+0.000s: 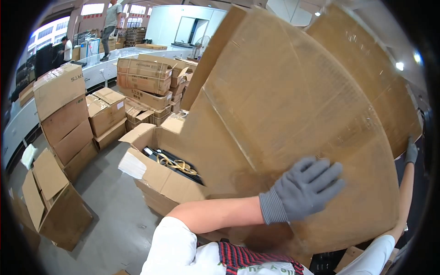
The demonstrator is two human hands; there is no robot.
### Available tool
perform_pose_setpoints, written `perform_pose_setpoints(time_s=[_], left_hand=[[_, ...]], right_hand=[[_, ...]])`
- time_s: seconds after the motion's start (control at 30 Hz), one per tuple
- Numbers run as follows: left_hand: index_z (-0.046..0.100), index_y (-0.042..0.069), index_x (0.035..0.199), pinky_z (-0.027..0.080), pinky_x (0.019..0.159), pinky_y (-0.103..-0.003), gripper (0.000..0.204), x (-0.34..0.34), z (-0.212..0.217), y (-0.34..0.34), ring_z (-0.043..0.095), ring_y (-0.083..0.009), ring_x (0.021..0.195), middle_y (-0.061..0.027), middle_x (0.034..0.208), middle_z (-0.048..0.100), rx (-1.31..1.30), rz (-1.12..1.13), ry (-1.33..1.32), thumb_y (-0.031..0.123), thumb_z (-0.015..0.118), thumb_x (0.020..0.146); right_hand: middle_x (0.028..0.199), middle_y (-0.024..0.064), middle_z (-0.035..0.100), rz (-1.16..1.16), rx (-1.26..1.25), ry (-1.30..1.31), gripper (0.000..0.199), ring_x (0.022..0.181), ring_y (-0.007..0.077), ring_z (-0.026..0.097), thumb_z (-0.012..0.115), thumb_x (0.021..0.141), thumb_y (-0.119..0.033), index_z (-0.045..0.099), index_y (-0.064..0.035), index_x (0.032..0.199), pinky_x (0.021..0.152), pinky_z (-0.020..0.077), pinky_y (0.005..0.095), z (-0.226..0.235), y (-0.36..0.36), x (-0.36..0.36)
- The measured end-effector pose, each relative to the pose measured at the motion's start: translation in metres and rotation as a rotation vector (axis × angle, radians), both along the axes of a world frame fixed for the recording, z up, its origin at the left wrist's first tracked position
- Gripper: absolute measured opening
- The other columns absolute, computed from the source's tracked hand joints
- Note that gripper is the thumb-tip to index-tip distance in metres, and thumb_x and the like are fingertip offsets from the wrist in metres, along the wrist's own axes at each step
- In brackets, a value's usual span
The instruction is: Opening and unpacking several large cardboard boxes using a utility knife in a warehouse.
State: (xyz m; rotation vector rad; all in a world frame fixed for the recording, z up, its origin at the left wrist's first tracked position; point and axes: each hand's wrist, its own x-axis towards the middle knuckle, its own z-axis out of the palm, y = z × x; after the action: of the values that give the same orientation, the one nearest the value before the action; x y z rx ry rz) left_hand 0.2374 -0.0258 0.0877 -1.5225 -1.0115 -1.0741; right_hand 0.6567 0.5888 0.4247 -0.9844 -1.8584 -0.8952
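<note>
A large brown cardboard box [284, 105] is tilted up close in front of me and fills much of the right half. My left hand [305, 190], in a grey knit glove, lies against its broad face with fingers spread. At the far right, my right hand [411, 152], also gloved in grey, grips the lower edge of the box's outer flap [362, 68]. Below and left of the tilted box stands an open carton [162, 183]. Dark flat items [185, 170] and a loop of yellow strap [176, 161] lie inside it.
Stacked cartons [64, 110] stand at the left, with another pile [144, 75] farther back. An open carton [64, 220] sits on the grey floor [114, 224] at lower left. Behind runs a long white conveyor [94, 73]; one person [112, 23] stands on it, another [67, 49] beyond.
</note>
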Motion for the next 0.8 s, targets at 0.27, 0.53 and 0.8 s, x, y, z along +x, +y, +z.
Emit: perform_pose_setpoints(time_s=[0.27, 0.53, 0.8], left_hand=[[0.043, 0.019, 0.128, 0.021, 0.097, -0.060, 0.065, -0.176, -0.019, 0.019, 0.033, -0.0389, 0.123, -0.0143, 0.136, 0.035, -0.354, 0.363, -0.284, 0.050, 0.058, 0.072], [0.052, 0.018, 0.113, 0.024, 0.096, -0.060, 0.053, -0.213, -0.106, 0.069, 0.036, -0.0307, 0.122, -0.0090, 0.130, 0.041, -0.641, 0.203, 0.055, 0.045, 0.064, 0.069], [0.047, -0.001, 0.119, 0.035, 0.096, -0.041, 0.078, -0.399, -0.081, 0.073, 0.045, -0.0353, 0.115, -0.0218, 0.127, 0.045, -0.569, 0.575, -1.074, 0.054, 0.066, 0.066]], right_hand=[[0.072, 0.0151, 0.057, 0.685, -0.306, 0.064, 0.024, 0.063, 0.0241, 0.052, 0.052, 0.086, -0.021, 0.061, 0.0012, 0.087, 0.065, 0.0433, 0.0321, -0.130, -0.277, -0.304], [0.091, 0.0214, 0.058, 0.324, -0.321, 0.121, 0.018, 0.087, 0.0353, 0.056, 0.053, 0.082, -0.016, 0.062, -0.0069, 0.095, 0.076, 0.0441, 0.0390, -0.290, -0.219, -0.330], [0.117, 0.0202, 0.052, 0.721, -0.730, 0.202, 0.049, 0.099, 0.0304, 0.056, 0.049, 0.079, -0.003, 0.047, -0.0141, 0.127, 0.084, 0.0434, 0.0344, -0.335, -0.280, -0.395]])
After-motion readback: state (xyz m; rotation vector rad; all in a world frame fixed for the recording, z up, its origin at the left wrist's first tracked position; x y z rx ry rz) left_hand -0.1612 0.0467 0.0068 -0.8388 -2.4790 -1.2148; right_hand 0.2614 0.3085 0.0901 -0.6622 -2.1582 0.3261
